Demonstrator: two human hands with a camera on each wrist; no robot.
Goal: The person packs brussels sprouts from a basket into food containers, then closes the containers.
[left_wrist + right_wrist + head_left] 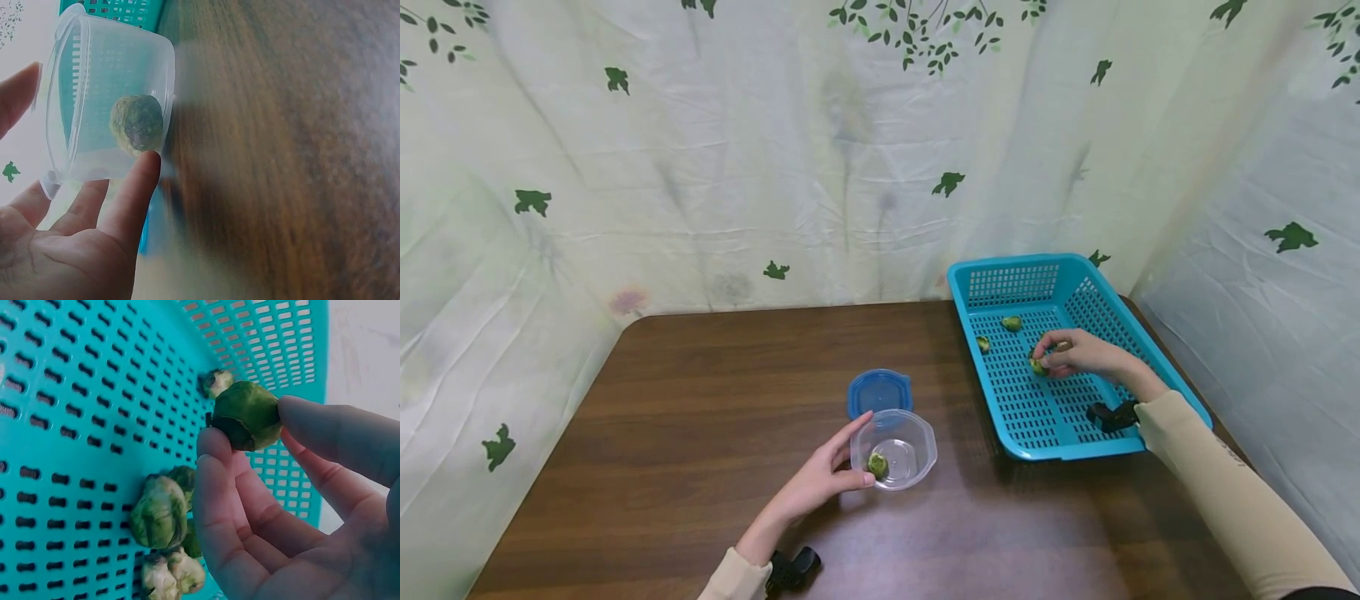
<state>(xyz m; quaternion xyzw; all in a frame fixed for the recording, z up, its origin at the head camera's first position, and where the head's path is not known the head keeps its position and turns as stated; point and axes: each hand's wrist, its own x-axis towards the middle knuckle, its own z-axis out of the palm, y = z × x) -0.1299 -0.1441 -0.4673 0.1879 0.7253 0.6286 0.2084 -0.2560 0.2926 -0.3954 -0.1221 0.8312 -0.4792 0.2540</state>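
Observation:
A Brussels sprout [247,416] is pinched between the thumb and fingertips of my right hand [1081,353], over the blue plastic basket [1000,408]. More sprouts lie on the basket floor, among them a pale green sprout [159,512] below the hand in the right wrist view, and another sprout [1012,323] toward the back. My left hand [822,483] holds a clear plastic container [917,450] from its left side, thumb near and fingers far. Inside it lies one Brussels sprout [136,124], against the wall by my hand.
Just behind the container a blue lid [880,392] lies on the brown wooden table [700,400]. The basket stands at the table's right edge, its walls raised around the sprouts. White curtains with a leaf print [760,150] hang behind and on both sides.

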